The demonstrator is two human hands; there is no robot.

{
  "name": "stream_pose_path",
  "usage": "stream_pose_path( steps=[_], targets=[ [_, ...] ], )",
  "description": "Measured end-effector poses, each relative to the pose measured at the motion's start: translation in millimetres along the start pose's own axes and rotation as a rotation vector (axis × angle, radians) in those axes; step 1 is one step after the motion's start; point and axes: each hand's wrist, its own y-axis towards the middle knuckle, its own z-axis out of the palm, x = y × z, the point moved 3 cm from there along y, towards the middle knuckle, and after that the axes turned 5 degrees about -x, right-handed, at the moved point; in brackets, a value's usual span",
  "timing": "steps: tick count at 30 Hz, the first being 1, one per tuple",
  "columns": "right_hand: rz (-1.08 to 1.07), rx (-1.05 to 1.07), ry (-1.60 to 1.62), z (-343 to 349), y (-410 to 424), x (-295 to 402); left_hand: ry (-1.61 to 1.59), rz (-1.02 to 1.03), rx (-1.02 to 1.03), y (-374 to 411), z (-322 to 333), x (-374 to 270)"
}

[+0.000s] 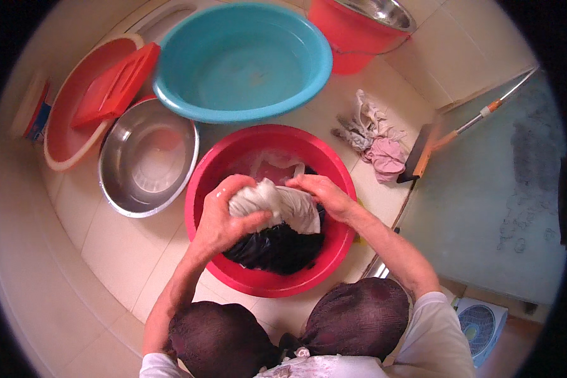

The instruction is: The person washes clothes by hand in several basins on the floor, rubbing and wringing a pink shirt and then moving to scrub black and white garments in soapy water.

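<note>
A bunched white wet cloth [293, 208] is held over a red plastic basin [271, 286]. My left hand [227, 215] grips its left end, thumb towards me and fingers behind it. At the cloth's upper right edge, my right hand [325, 191] has hold of it with its fingertips. Dark wet fabric [276, 248] lies below in the basin. Behind the cloth, water and a pale strip of fabric [283, 167] show in the basin; the rest is hidden by my hands and the cloth.
Beyond the red basin stands a large turquoise basin [245, 113]. To the left are a stainless steel basin [108, 184] and a leaning pinkish basin [56, 156] with a red plastic washboard [123, 87]. A red bucket [354, 52], crumpled pink cloth [385, 158] and squeegee [420, 153] are on the right.
</note>
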Motion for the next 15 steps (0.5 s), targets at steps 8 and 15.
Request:
stream_pose_path(
  steps=[8, 15],
  targets=[
    [0.363, 0.139, 0.691, 27, -8, -9, 0.383, 0.741, 0.250, -10, 13, -53],
    [-0.408, -0.412, 0.577, 38, -7, 59, -0.553, 0.015, -0.206, -18, -3, -2]
  ],
)
